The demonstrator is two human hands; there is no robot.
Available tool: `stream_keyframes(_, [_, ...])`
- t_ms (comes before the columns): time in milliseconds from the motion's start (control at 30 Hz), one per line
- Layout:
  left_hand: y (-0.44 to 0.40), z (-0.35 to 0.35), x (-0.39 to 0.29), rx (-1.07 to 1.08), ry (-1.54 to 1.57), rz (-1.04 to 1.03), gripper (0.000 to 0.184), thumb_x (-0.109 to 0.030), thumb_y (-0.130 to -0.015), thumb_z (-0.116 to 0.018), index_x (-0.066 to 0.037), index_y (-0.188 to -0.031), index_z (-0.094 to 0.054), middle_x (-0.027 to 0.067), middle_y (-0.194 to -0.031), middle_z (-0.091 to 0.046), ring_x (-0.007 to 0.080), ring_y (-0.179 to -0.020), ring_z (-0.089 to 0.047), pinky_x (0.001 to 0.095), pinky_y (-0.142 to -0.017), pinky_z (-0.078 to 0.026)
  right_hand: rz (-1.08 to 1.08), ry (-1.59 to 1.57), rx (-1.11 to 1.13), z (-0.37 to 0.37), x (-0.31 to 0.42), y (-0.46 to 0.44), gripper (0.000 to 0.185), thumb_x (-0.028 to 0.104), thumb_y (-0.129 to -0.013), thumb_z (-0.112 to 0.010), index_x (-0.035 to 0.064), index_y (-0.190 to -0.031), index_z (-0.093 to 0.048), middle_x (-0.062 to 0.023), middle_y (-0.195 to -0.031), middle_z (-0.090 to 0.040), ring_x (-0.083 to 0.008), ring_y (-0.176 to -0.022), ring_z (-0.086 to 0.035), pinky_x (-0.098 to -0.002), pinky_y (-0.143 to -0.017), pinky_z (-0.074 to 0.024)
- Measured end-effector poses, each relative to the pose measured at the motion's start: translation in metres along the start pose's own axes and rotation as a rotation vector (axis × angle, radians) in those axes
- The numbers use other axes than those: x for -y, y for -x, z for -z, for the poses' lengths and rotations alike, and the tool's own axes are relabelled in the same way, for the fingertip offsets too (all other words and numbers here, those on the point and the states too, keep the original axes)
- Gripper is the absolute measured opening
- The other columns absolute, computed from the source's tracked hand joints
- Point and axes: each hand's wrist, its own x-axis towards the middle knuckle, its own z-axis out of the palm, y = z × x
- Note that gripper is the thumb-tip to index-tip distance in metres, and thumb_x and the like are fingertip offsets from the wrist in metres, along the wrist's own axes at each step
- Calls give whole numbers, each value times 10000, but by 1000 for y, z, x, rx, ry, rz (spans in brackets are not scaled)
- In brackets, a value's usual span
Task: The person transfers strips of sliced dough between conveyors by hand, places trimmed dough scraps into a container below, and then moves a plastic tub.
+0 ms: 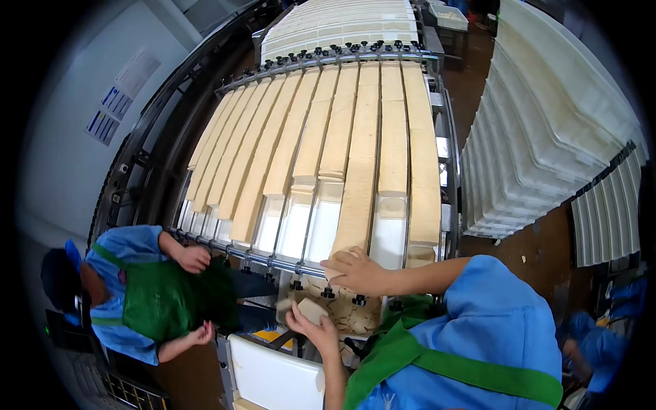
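Note:
My left hand [316, 333] is closed around a small pale block [313, 311], held over a bin [362, 335] of broken cream-coloured scraps. A blurred pale piece [285, 305] shows beside its fingertips. My right hand [357, 271] curls over the near end of a long cream-coloured strip [357, 205], at the front rail [273, 261]. Its fingers press on the end of that strip, which reaches closer to me than its neighbours. Several similar strips [277, 137] lie side by side in lanes split by thin metal rods. Their material I cannot make out.
A co-worker in a green apron [164, 301] stands at the left, hands near the rail. Tall stacked white trays [540, 130] stand at the right. Black knobs [328, 292] stick out under the rail. A white panel [277, 372] is below my left hand.

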Motion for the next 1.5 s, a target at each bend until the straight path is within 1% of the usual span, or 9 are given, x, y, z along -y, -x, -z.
stream_keyframes(100, [4,3,12,189,-147,-100,745,24,-781,-575,-39,-1446,-244,302,-1411,-249,399,-1302,-283,436,-1065,-271,-27,37,27,-3,3,0,227,183,-819,-571,160,-1027,-659,-69,-1430,-386,-263,-1289,-365,-503,-1009,-286])
stream_keyframes(233, [5,-33,-13,589,722,218,766,29,-874,-520,-40,-1489,-68,177,-1512,-198,271,-1334,-329,372,-1048,-339,-226,-152,134,26,5,-19,363,271,-804,-609,144,-1145,-605,-119,-1437,-374,-269,-1296,-367,-513,-1007,-289])
stream_keyframes(433, [-1,-56,-7,648,758,316,801,42,-856,-504,-36,-1493,-25,174,-1552,-20,283,-1417,-174,443,-1124,-211,-809,406,-44,28,-144,5,811,408,-796,-613,-34,-1404,-308,-222,-1497,-241,-381,-1387,-214,-522,-1094,-192])
stream_keyframes(533, [-3,-55,-14,649,747,314,827,45,-842,-510,-28,-1490,0,181,-1550,-24,276,-1418,-165,439,-1125,-208,-833,473,276,53,-167,15,985,477,-734,-685,-15,-1448,-218,-226,-1520,-183,-369,-1417,-151,-516,-1134,-107])
stream_keyframes(733, [-2,-61,-36,602,784,369,897,57,-805,-535,-24,-1483,47,205,-1540,-17,246,-1406,-167,422,-1136,-199,-778,363,173,51,-174,14,1201,538,-598,-798,4,-1465,-161,-219,-1524,-164,-381,-1419,-131,-545,-1125,-124])
stream_keyframes(900, [-4,-68,-33,602,788,395,915,68,-786,-537,-23,-1481,52,195,-1544,41,243,-1415,-135,402,-1141,-200,-695,405,317,62,-150,20,1193,539,-578,-806,11,-1455,-193,-210,-1504,-214,-397,-1400,-176,-551,-1108,-161])
stream_keyframes(1167, [-4,-71,-31,592,793,410,917,55,-773,-543,-7,-1481,35,174,-1550,90,227,-1417,-107,386,-1129,-220,-631,480,-49,59,-179,16,686,134,-692,-643,19,-1333,-425,-155,-1380,-434,-318,-1313,-359,-477,-1070,-262])
stream_keyframes(1300, [-1,-78,-26,504,692,388,885,117,-760,-502,-36,-1493,-31,171,-1447,-256,209,-1192,-409,296,-981,-362,-627,542,60,49,-178,23,836,328,-723,-736,13,-1393,-347,-158,-1439,-366,-309,-1340,-329,-490,-1094,-226])
stream_keyframes(1500, [-2,-81,-27,500,710,361,855,101,-765,-514,-28,-1486,-74,161,-1406,-300,212,-1167,-421,287,-947,-376,-687,652,246,49,-206,11,982,428,-689,-764,25,-1438,-274,-151,-1502,-279,-302,-1393,-254,-485,-1130,-179])
